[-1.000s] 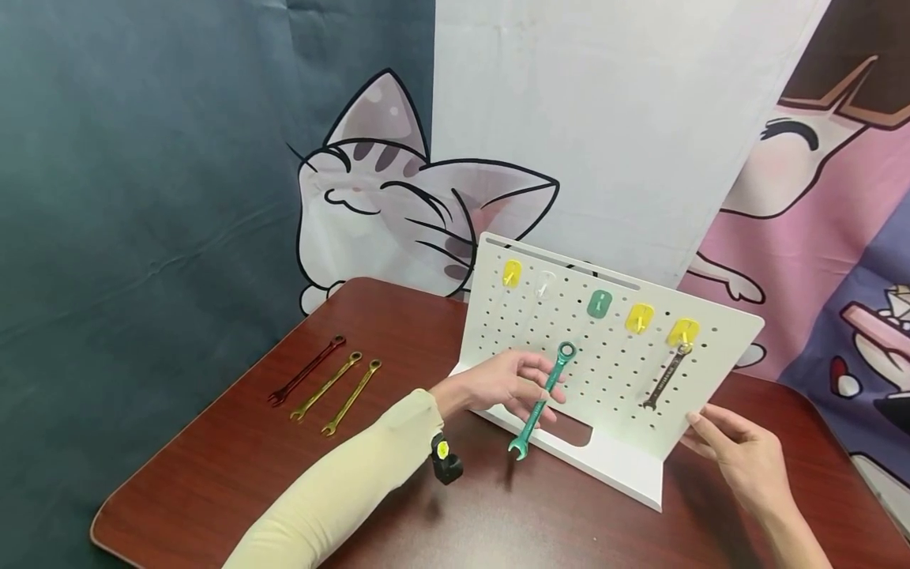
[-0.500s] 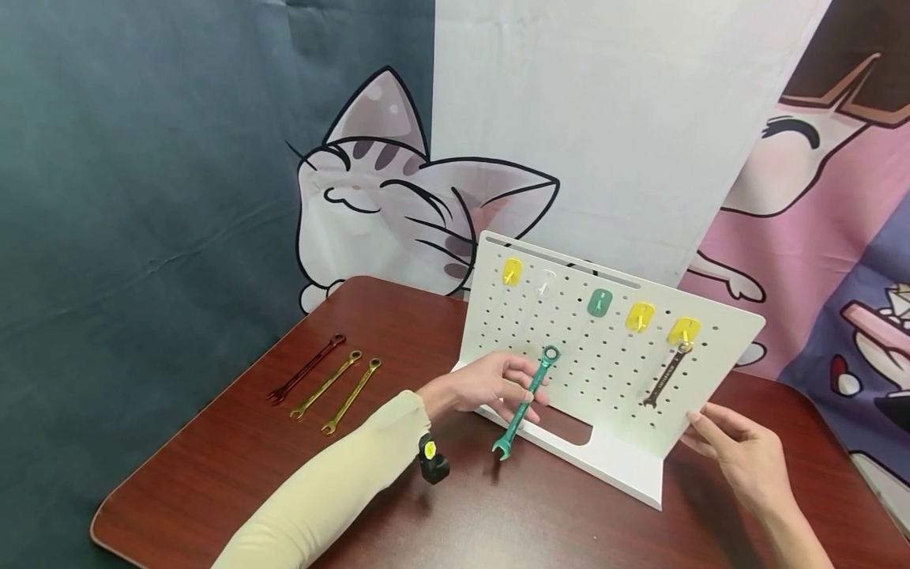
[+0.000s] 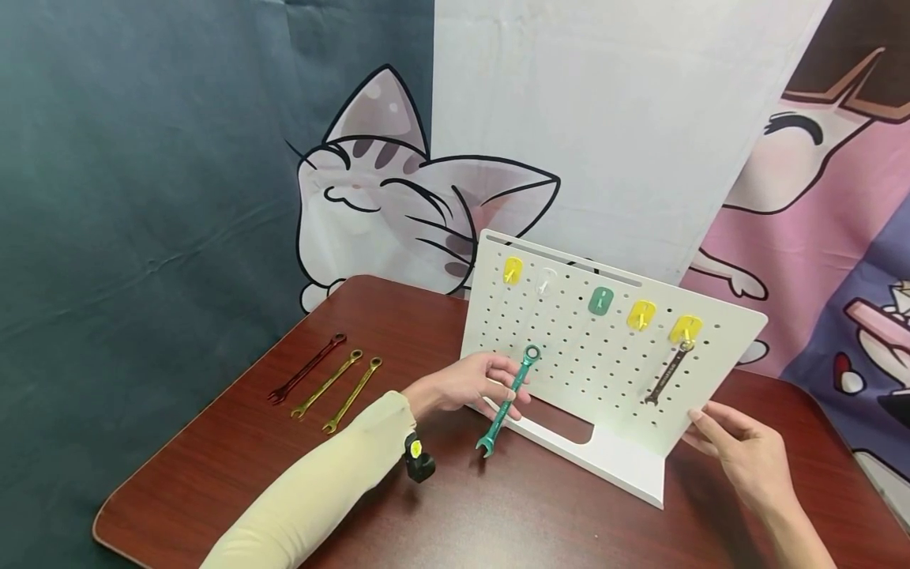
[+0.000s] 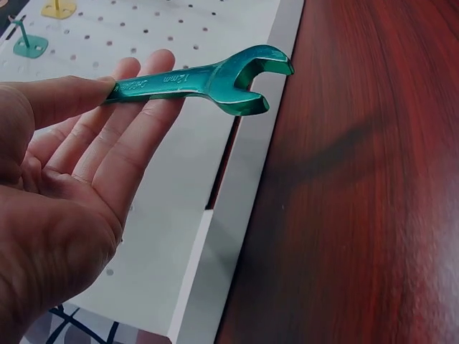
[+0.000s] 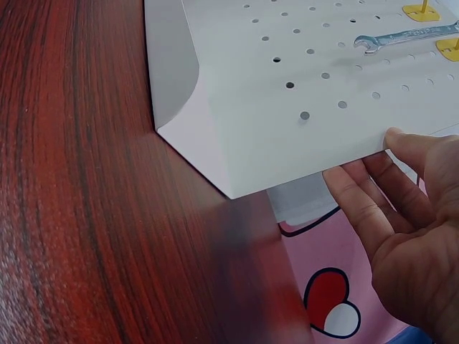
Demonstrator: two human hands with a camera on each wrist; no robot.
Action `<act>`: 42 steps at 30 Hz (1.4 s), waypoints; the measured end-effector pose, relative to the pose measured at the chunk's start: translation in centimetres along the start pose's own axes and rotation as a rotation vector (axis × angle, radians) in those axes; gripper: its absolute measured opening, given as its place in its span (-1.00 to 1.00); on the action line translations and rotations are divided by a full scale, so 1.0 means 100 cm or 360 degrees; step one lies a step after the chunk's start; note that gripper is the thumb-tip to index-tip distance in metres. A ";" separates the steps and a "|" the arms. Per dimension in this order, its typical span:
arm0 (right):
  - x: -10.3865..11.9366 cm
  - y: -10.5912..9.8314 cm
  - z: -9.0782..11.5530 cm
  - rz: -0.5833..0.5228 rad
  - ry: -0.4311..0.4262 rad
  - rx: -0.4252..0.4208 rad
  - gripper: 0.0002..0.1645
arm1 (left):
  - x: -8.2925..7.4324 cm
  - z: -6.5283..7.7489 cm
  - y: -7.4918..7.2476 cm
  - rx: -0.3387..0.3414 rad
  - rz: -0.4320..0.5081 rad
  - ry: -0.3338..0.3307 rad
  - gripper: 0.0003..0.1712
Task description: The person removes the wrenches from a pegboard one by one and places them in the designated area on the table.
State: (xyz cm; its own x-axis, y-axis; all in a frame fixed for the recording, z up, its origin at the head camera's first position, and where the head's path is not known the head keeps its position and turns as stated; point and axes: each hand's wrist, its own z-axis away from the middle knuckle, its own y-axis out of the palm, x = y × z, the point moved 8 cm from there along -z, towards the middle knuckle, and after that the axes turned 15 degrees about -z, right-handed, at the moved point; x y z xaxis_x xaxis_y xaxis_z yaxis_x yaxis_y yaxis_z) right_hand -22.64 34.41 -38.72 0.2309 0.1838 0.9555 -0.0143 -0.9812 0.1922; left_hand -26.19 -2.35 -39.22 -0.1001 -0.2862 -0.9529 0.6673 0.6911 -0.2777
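Note:
A green combination wrench [image 3: 509, 401] is pinched between the thumb and fingers of my left hand [image 3: 469, 383], its ring end up and its open end down toward the table. In the left wrist view the open end of the wrench [image 4: 237, 79] points right, with "12mm" marked on the shank. Behind it stands a white pegboard [image 3: 569, 356] with yellow, clear and green hooks; the green hook [image 3: 600, 301] is bare. My right hand [image 3: 746, 458] grips the pegboard's right edge, thumb in front and fingers behind. A silver wrench [image 3: 668, 375] hangs from the rightmost yellow hook [image 3: 686, 329].
On the brown table [image 3: 213, 474], left of the board, lie a red wrench [image 3: 307, 368] and two yellow-gold wrenches, one [image 3: 327, 385] beside the other [image 3: 353, 395]. Printed curtains hang behind the table. A small black camera [image 3: 418, 460] sits on the left wrist.
My left hand has moved left along the front of the pegboard, carrying the green wrench with it. My right hand keeps its hold on the board's edge.

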 end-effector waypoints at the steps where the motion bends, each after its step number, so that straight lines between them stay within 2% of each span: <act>1: 0.000 0.000 0.000 -0.0003 -0.0003 0.0004 -0.68 | 0.002 0.001 -0.001 -0.0010 0.0003 -0.0007 -0.65; 11: -0.001 0.002 0.001 -0.0048 -0.0019 0.0026 -0.67 | 0.013 0.008 -0.012 -0.0066 0.0013 -0.0037 -0.72; 22: -0.004 -0.001 0.001 -0.0058 0.0011 -0.0009 -0.64 | 0.023 0.017 -0.025 -0.0121 -0.0020 -0.0091 -0.56; 28: -0.005 -0.002 0.001 -0.0090 0.0020 -0.0025 -0.61 | 0.026 0.019 -0.029 -0.0133 -0.0033 -0.0118 -0.55; 42: -0.001 0.001 0.000 -0.0032 -0.0011 0.0005 -0.68 | 0.029 0.023 -0.039 -0.0189 -0.0016 -0.0139 -0.57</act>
State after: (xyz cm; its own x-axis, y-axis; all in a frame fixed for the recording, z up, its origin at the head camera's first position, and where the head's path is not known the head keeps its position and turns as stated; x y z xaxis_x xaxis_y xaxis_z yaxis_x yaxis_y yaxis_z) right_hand -22.66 34.33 -38.78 0.2378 0.2030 0.9499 -0.0067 -0.9775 0.2106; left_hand -27.37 -7.39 -40.64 -0.0381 -0.3466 -0.9373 0.5742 0.7600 -0.3044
